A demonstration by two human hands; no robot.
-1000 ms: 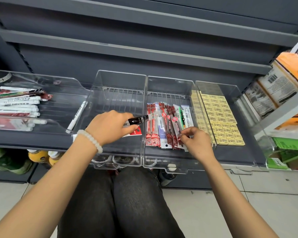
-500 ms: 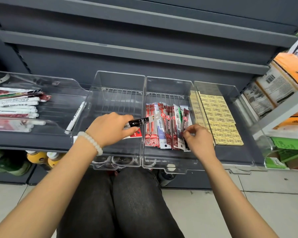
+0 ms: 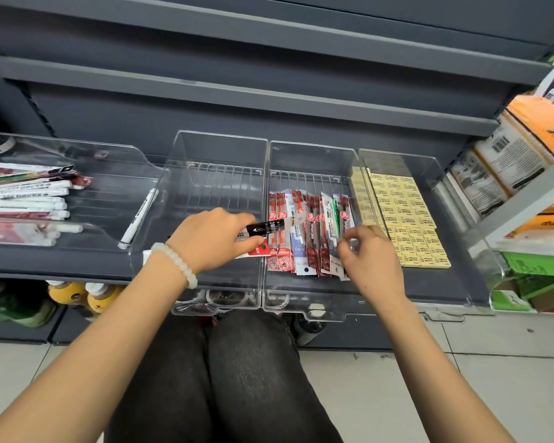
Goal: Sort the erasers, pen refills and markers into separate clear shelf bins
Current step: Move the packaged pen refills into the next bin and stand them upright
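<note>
While the right hand (image 3: 370,251) fusses at the near ends of the pen refill packets (image 3: 307,231), its fingertips curled in a narrow pinch on the edge of the rightmost packets, the left hand (image 3: 210,239) holds a black-labelled packet (image 3: 266,227) closed between thumb and fingers, its far end reaching over the wall into the refill bin. The step in hand looks like filing refills: one packet is being squared into the row and another waits to join it. The next move probably calls for sliding the held packet across that wall and laying it flat with the others, without knocking the row askew.

The refill bin (image 3: 314,148) holds a single row of red, white and green packets lying side by side. Just left of it, the bin under the left hand (image 3: 219,137) holds a red-and-white card (image 3: 258,250) partly hidden beneath the fingers, and little else that shows. The eraser bin (image 3: 397,155) on the right is packed with yellow erasers (image 3: 406,215) in tidy rows. The wide tray (image 3: 77,145) at far left holds white markers (image 3: 23,203) heaped with a few packets, and one lone marker (image 3: 139,217) lies slanted near its right wall.
</note>
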